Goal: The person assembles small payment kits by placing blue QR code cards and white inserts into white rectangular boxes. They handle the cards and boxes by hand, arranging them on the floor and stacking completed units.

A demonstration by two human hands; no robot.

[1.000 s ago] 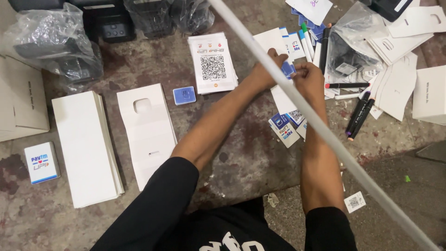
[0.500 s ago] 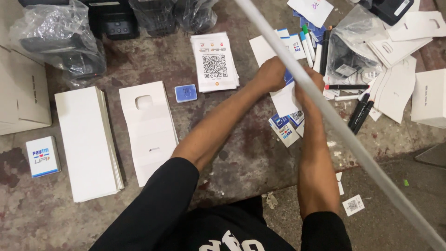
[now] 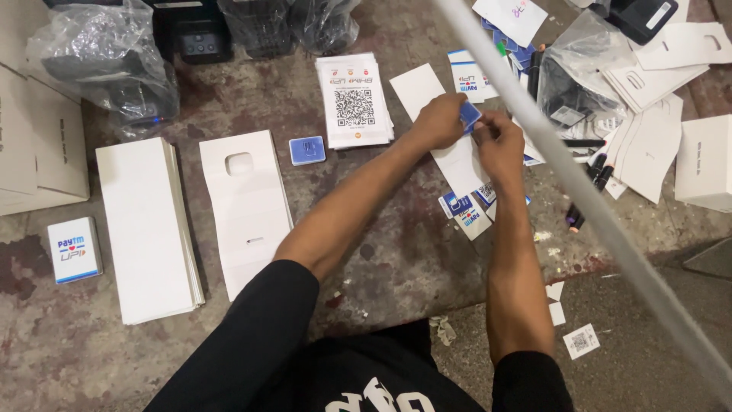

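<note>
left hand (image 3: 438, 120): pinches small blue tile (image 3: 470, 116), right of the code-card stack (image 3: 354, 99) | right hand (image 3: 499, 145): fingertips grip tile's lower edge, steadying it above white card strip (image 3: 450, 149) for handling

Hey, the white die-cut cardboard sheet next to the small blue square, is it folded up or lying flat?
Lying flat. The white die-cut sheet is spread unfolded on the work surface, its cut-out window facing up, with no raised flaps; neither hand touches it.
</note>
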